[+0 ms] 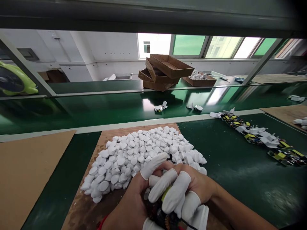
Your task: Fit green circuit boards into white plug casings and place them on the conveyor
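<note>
Both my hands are pressed together at the bottom centre, fingertips in white finger cots. My left hand [130, 204] and my right hand [189, 188] are closed around a small circuit board [163, 214] with dark and yellow parts, mostly hidden by the fingers. Just beyond them lies a large heap of white plastic shells [141, 153] on a brown board [83, 204].
A row of circuit boards and white parts [261, 137] lies at the right on the green mat. A green conveyor belt [96, 108] carries two small assemblies [160, 107]. Stacked cardboard trays [165, 72] sit behind it. Another brown board [26, 166] lies at the left.
</note>
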The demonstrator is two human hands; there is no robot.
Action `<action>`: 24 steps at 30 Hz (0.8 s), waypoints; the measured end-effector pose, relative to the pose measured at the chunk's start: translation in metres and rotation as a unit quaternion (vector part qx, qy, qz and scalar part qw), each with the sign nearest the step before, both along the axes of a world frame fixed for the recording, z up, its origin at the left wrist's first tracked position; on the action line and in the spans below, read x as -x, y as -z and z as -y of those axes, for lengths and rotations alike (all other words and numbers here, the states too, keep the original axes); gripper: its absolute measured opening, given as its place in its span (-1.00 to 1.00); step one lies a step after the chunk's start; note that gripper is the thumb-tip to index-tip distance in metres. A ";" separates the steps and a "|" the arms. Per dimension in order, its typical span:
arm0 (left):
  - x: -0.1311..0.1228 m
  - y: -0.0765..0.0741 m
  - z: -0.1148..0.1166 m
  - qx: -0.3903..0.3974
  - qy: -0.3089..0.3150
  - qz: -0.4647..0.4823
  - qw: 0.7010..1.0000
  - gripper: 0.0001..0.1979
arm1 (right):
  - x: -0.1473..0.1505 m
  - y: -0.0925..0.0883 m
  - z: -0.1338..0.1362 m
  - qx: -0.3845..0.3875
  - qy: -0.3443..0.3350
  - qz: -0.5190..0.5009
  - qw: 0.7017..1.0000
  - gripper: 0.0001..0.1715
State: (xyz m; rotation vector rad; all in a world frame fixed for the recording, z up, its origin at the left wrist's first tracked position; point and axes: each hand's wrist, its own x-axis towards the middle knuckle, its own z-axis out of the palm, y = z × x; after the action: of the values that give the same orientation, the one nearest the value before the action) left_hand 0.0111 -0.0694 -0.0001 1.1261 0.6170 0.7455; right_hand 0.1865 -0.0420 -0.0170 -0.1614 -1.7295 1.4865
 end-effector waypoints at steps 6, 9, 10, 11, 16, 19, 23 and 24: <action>0.004 0.011 0.001 -0.016 -0.009 -0.022 1.000 0.16 | 0.000 0.005 0.000 -0.009 -0.020 -0.001 1.000 -0.59; 0.008 0.014 0.003 -0.039 0.004 -0.064 0.997 0.11 | 0.000 0.004 0.001 -0.012 -0.017 -0.012 1.000 -0.50; 0.008 0.014 0.003 -0.049 0.003 -0.079 0.996 0.10 | 0.000 0.003 0.001 -0.014 -0.016 -0.009 1.000 -0.48; 0.009 0.013 0.002 -0.057 0.001 -0.092 0.994 0.09 | 0.000 0.001 0.000 -0.017 -0.019 -0.002 1.000 -0.48; 0.007 0.004 -0.002 -0.087 -0.013 -0.106 0.990 0.04 | 0.000 -0.009 -0.002 -0.009 -0.049 0.025 0.998 -0.55; 0.008 0.005 -0.003 -0.092 -0.004 -0.092 0.991 0.02 | 0.000 -0.013 -0.001 -0.016 -0.060 0.046 0.997 -0.62; 0.012 0.013 0.000 -0.081 -0.024 -0.134 0.987 0.04 | 0.001 -0.014 0.000 0.001 -0.060 0.055 0.997 -0.65; 0.012 0.013 0.000 -0.078 -0.024 -0.132 0.988 0.04 | 0.001 -0.012 0.001 0.006 -0.065 0.044 0.997 -0.65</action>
State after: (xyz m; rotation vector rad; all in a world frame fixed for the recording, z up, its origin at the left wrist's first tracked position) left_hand -0.0006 -0.0693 -0.0127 1.3717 0.8218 0.6996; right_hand 0.1856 -0.0430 -0.0050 -0.1243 -1.8301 1.6050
